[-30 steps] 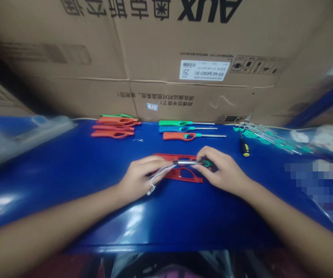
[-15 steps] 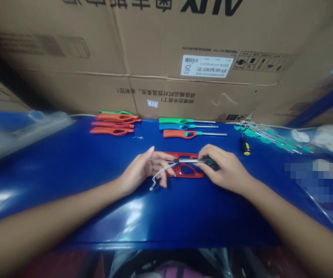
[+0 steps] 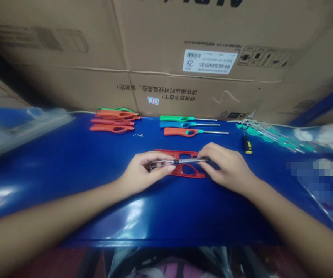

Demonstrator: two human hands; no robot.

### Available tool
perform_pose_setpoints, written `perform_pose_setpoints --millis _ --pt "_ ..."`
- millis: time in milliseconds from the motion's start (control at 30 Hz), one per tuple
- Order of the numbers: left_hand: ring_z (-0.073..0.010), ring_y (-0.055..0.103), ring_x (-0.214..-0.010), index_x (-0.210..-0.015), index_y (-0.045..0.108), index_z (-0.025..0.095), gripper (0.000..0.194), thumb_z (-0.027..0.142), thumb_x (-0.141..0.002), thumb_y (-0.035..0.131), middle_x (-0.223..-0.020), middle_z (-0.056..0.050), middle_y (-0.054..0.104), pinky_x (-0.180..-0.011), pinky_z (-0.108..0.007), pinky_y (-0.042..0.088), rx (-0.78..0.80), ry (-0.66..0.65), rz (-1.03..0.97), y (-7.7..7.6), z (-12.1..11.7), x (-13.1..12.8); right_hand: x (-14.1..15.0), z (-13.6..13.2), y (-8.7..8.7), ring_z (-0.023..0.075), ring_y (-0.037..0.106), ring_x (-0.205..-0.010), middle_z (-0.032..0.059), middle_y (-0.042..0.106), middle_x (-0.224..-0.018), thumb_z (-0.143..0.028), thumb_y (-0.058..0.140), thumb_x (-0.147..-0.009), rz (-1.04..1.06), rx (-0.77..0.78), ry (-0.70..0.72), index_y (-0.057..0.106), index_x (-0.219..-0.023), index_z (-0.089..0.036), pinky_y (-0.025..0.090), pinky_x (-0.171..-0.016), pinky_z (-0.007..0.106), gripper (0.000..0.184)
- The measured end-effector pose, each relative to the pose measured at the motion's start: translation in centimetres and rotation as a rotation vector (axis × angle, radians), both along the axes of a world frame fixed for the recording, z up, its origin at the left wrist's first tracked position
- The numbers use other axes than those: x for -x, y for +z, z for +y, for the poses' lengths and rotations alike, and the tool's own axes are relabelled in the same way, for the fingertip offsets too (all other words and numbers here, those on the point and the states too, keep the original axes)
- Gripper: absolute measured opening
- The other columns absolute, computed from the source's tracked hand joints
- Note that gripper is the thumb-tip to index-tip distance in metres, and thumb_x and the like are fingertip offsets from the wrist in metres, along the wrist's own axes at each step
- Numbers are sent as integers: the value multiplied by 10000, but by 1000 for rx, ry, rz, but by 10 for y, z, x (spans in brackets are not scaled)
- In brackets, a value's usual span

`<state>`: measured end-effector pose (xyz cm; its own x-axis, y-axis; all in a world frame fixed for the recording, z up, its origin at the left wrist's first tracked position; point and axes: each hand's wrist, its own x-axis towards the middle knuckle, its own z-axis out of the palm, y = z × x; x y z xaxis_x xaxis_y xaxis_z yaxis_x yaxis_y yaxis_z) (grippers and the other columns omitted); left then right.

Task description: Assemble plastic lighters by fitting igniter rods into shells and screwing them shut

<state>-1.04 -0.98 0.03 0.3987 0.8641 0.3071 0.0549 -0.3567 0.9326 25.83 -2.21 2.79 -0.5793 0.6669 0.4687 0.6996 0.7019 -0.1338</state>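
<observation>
A slim metal lighter tube lies level between my two hands, its black end to the left. My right hand pinches its right end between thumb and fingertips. With thumb and fingers closed, my left hand grips the thin white wires at the black end; part of them is hidden in the palm. Directly beneath, two red lighter handle halves rest on the blue table, partly covered by my hands.
Behind are several handle shells and three lighters with metal tubes. A yellow-black screwdriver lies to the right, near several teal-and-metal parts. A cardboard box stands along the back; clear plastic lies left.
My left fingers, spread beneath the tube before, have closed around the wires, which no longer dangle. My right hand keeps hold of the tube in nearly the same place.
</observation>
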Motion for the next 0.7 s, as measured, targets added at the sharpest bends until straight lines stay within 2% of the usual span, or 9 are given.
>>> perform_pose_setpoints --millis 133,333,467,700 --pt "-139 714 -691 -913 792 145 110 188 -812 783 -878 -82 794 -643 -215 575 -245 103 101 2 -2 -3 1 -1 1 167 651 -826 54 701 -970 -238 499 -1000 -54 -40 -2 629 -1022 -200 471 -674 263 137" --pt "-138 715 -675 -925 800 163 100 163 -831 768 -854 -71 793 -612 -210 572 -421 105 127 4 -4 -2 4 -5 0 155 647 -780 52 709 -954 -251 484 -1010 -78 -68 10 661 -1009 -202 462 -649 260 184" --pt "-151 729 -705 -959 804 172 119 172 -851 752 -857 -72 796 -640 -220 586 -493 89 148 5 -6 -1 4 -6 0 155 666 -833 50 715 -1004 -262 493 -1015 -89 -14 60 674 -1079 -205 479 -680 262 200" --pt "-157 738 -715 -970 803 175 127 167 -855 750 -857 -65 798 -695 -235 612 -528 85 144 6 -6 -2 4 -5 0 165 683 -851 69 719 -1046 -269 436 -1037 -117 33 83 672 -1109 -192 486 -676 274 259"
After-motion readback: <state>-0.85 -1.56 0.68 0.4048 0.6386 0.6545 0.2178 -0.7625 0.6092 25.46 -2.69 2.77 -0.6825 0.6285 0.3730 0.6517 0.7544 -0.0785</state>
